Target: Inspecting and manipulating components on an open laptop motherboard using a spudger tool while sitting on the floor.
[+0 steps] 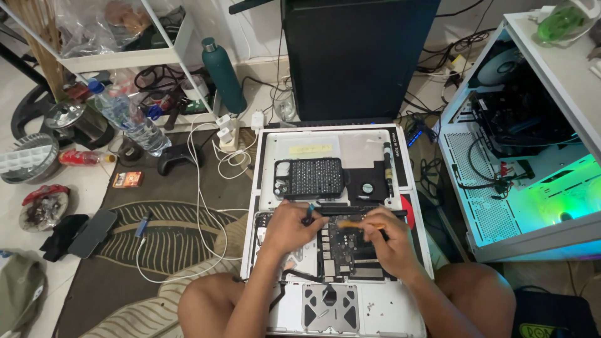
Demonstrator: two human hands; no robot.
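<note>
- An opened laptop (pixel 338 250) lies on the floor between the person's bare knees, its base cover off and the dark circuit board (pixel 344 247) exposed.
- The left hand (pixel 289 226) is curled closed around a small blue-tipped tool (pixel 309 211), its tip resting on the upper edge of the board.
- The right hand (pixel 389 236) is closed around a thin orange-tipped tool (pixel 354 224), which points left across the board toward the left hand; the two hands are near each other.
- Just beyond the hands, a removed white cover panel (pixel 375 147) lies flat, carrying an open black screwdriver bit case (pixel 310 178).
- Below the hands, the underside of the trackpad (pixel 330 308) shows in the laptop's pale shell.
- Beyond the panel stands a dark upright monitor (pixel 357 56).
- Well to the right of the right hand sits an open white desktop computer case (pixel 519 175), glowing green inside.
- To the left of the left hand, white cables (pixel 200 206) trail over a leaf-patterned rug (pixel 169 231); farther off stands a teal bottle (pixel 223 75) and a clear water bottle (pixel 134 122).
</note>
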